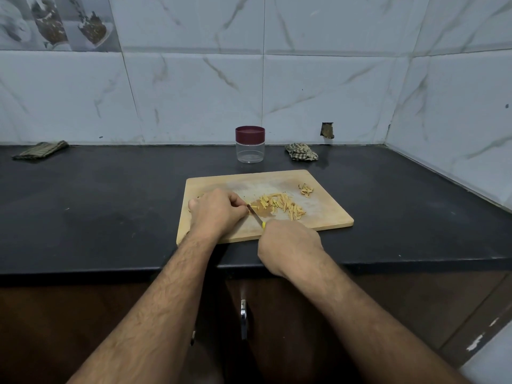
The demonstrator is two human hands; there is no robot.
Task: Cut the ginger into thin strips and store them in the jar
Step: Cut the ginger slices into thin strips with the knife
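Note:
A wooden cutting board (327,214) lies on the black counter. A heap of thin yellow ginger strips (279,204) sits at its middle, with a small pile of ginger scraps (306,189) at its far right. My left hand (216,210) rests on the board with fingers curled, holding ginger against the blade; the piece itself is mostly hidden. My right hand (288,245) grips a knife by its yellow handle, the blade (254,213) pointing up-left to the left fingertips. A clear jar (250,151) with a maroon lid stands closed behind the board.
A checked cloth (301,152) lies bunched to the right of the jar. A folded striped cloth (41,149) sits at the far left by the tiled wall. The counter's front edge (110,270) runs just below the board, with cabinet doors beneath.

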